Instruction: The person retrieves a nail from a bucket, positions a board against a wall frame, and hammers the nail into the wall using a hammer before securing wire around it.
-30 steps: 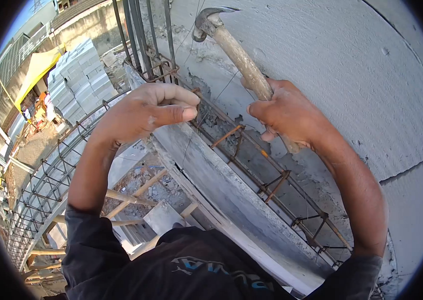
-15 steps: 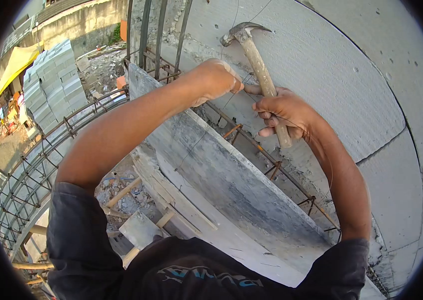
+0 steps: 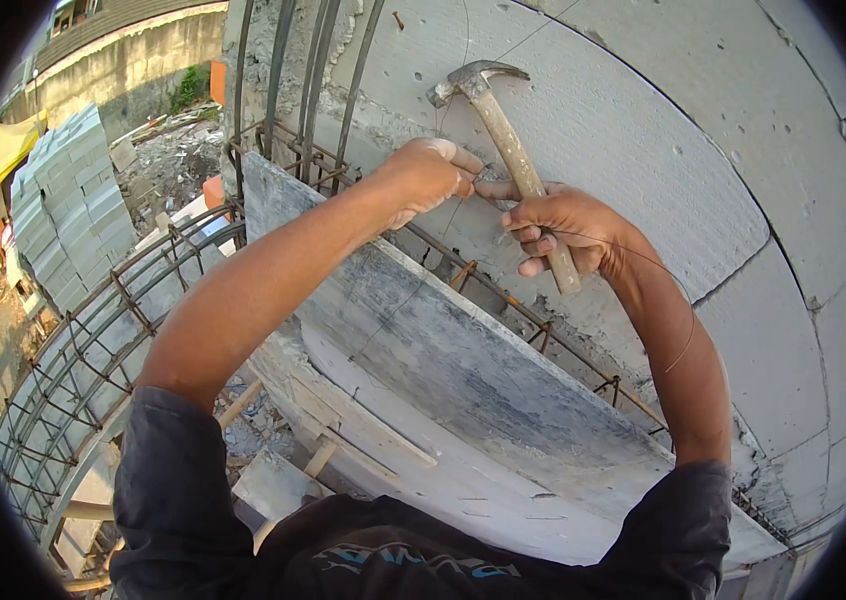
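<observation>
A claw hammer [image 3: 511, 145] with a worn, pale wooden handle is gripped in my right hand [image 3: 575, 232], its head pointing up and away from me. That hand's index finger stretches left to my left hand [image 3: 431, 178]. My left hand is closed, thumb and fingers pinching a thin wire at the right index fingertip. A loose length of the wire [image 3: 691, 300] crosses my right palm and curves along the forearm. Below the hands, another thin strand hangs over a grey formwork board [image 3: 413, 310]. Steel reinforcing bar [image 3: 508, 290] runs between the board and the block wall.
The light grey block wall [image 3: 603, 130] rises on the right. Vertical rebar [image 3: 315, 90] stands at the upper left. A curved rebar cage [image 3: 93, 340] sweeps down the left side. Beyond it are stacked grey blocks [image 3: 73, 200] and a yellow tarp [image 3: 5, 165]. Timber props lie below.
The view has shifted slightly, with the background moving left and down. Both hands stay together, still holding the wire and hammer. The loose wire end by my right forearm has swung a little.
</observation>
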The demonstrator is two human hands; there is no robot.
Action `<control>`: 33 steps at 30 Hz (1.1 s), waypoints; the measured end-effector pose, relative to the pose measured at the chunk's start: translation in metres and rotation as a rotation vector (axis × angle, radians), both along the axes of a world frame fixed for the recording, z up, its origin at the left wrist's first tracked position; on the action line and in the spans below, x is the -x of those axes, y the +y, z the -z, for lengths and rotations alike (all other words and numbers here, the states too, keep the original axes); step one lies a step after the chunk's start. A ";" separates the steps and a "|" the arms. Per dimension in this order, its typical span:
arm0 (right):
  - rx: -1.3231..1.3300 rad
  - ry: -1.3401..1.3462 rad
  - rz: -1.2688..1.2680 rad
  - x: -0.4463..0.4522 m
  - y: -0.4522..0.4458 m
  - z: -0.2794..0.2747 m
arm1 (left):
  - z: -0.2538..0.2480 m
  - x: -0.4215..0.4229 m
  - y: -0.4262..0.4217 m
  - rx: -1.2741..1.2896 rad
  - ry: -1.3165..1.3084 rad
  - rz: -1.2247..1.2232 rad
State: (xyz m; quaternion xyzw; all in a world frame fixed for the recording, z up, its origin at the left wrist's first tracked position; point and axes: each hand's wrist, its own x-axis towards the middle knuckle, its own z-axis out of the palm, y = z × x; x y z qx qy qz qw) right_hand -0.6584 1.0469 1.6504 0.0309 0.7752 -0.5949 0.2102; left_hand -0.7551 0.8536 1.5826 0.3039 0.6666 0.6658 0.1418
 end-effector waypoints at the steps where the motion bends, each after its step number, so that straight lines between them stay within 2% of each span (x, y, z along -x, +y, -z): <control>1: 0.010 -0.003 0.003 0.000 -0.001 -0.001 | 0.002 0.002 0.000 -0.016 -0.004 0.022; 9: 0.147 -0.002 0.028 -0.004 -0.010 0.001 | 0.004 0.011 -0.005 0.007 -0.136 0.128; 15: 0.166 0.040 0.115 -0.004 -0.029 0.003 | 0.009 0.007 0.000 -0.087 -0.103 0.132; 18: 0.152 0.063 0.193 -0.001 -0.037 0.010 | 0.006 0.008 0.000 -0.003 -0.150 0.108; 21: 0.165 0.091 0.142 0.003 -0.033 0.013 | -0.009 -0.010 -0.005 -0.034 -0.067 0.069; 24: 0.116 0.095 0.128 0.008 -0.030 0.008 | 0.009 0.015 0.011 -0.095 0.034 0.041; 33: -0.009 0.110 0.039 0.015 -0.031 -0.013 | -0.002 0.008 0.013 -0.069 0.052 -0.043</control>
